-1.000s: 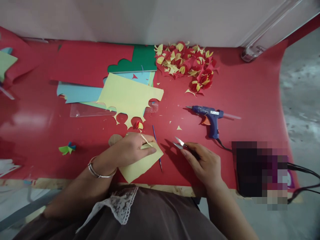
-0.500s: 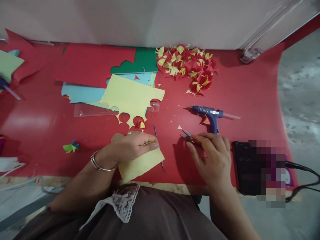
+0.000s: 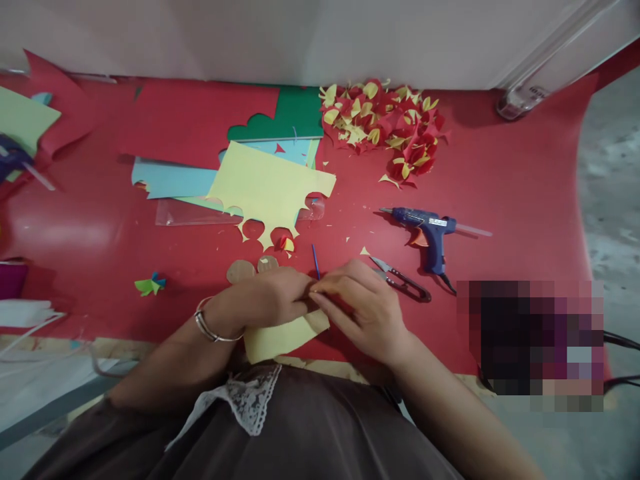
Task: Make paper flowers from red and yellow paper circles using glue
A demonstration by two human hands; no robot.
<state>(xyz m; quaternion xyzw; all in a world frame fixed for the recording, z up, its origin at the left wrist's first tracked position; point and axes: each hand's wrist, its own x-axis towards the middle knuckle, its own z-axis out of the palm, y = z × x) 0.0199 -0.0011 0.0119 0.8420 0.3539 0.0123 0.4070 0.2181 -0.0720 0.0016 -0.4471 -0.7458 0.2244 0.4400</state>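
Observation:
My two hands meet above the near edge of the red table. My left hand (image 3: 280,297) is closed, fingers curled over a yellow paper piece mostly hidden now. Fingertips of my right hand (image 3: 363,307) are pinched together against the left fingers; what lies between them is hidden. Under the hands rests a yellow paper sheet (image 3: 280,339). A thin blue stick (image 3: 315,261) pokes out behind the fingers. Right of the hands lie thread snips (image 3: 403,279), untouched. Just beyond my left hand are brown round discs (image 3: 241,271) and a small red-and-yellow paper flower (image 3: 286,244).
A blue glue gun (image 3: 425,230) lies to the right. Behind are a cut-out yellow sheet (image 3: 267,180), red card (image 3: 200,123), green card (image 3: 297,113) and a heap of red-and-yellow paper flowers (image 3: 383,120). A green-and-blue paper piece (image 3: 149,285) sits left. Blurred blocks cover the right corner.
My right hand has let go of the thread snips, leaving them on the table, and moved left to meet my left hand. The view has shifted slightly.

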